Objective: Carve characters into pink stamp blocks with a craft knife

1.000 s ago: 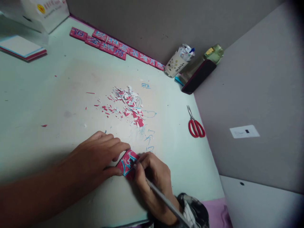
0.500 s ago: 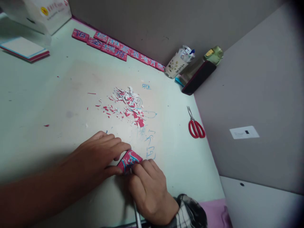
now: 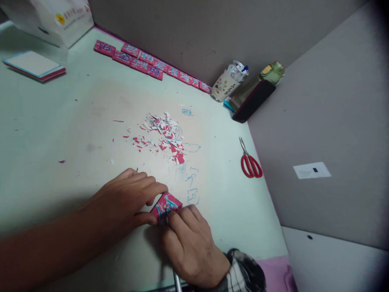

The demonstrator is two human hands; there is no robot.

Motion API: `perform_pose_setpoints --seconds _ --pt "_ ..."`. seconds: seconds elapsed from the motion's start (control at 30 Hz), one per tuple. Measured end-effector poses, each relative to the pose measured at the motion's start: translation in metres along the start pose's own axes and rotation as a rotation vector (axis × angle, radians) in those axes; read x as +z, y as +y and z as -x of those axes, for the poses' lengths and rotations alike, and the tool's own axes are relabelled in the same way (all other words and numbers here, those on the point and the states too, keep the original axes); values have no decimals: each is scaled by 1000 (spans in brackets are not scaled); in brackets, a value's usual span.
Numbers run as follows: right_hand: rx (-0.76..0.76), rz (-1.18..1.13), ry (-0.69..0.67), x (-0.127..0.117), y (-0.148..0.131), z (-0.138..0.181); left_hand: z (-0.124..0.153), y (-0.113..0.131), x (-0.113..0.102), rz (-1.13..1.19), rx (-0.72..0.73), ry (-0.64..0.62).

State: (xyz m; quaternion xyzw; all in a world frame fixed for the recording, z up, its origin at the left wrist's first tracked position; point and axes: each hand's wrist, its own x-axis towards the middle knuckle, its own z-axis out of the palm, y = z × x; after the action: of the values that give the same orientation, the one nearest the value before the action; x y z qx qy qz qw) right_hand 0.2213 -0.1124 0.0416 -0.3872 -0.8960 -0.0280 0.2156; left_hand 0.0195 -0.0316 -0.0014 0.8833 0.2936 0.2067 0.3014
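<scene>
Bracing the red tile (image 3: 161,207) near the front edge of the tabletop (image 3: 234,207), my left hand (image 3: 129,194) clasps it between thumb and fingers. The back of that hand faces up, with the index finger stretched to the tile's upper corner and the thumb at its near left one. My bare left forearm (image 3: 60,243) slants in from the lower left.

My right hand (image 3: 190,243) is curled into a fist, knuckles up, around a metal-shafted tool (image 3: 177,282); its shaft shows below the heel of the hand, while its working end is mostly hidden at the tile. The right wrist comes up from the lower right, out of a black-and-white sleeve (image 3: 243,269), and my curled fingers cover the tile's near right part. Blue-edged pale strokes form a character on the red face.

Beyond my hands lies a pile of red and white scraps (image 3: 165,127). To the right rest red-handled scissors (image 3: 251,164), points away from me. Lettered red plaques (image 3: 141,61) line the foot of the grey wall (image 3: 158,24).
</scene>
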Motion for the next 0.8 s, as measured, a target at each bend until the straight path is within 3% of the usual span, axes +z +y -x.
perform_pose_setpoints --seconds 0.2,0.43,0.8 --pt "11 -39 25 0 2 1 0 -2 1 -4 17 8" --pt "148 -130 143 7 3 8 -1 5 -3 -45 -30 -15" --pt "173 -89 142 10 4 7 -2 6 -2 -62 -32 -24"
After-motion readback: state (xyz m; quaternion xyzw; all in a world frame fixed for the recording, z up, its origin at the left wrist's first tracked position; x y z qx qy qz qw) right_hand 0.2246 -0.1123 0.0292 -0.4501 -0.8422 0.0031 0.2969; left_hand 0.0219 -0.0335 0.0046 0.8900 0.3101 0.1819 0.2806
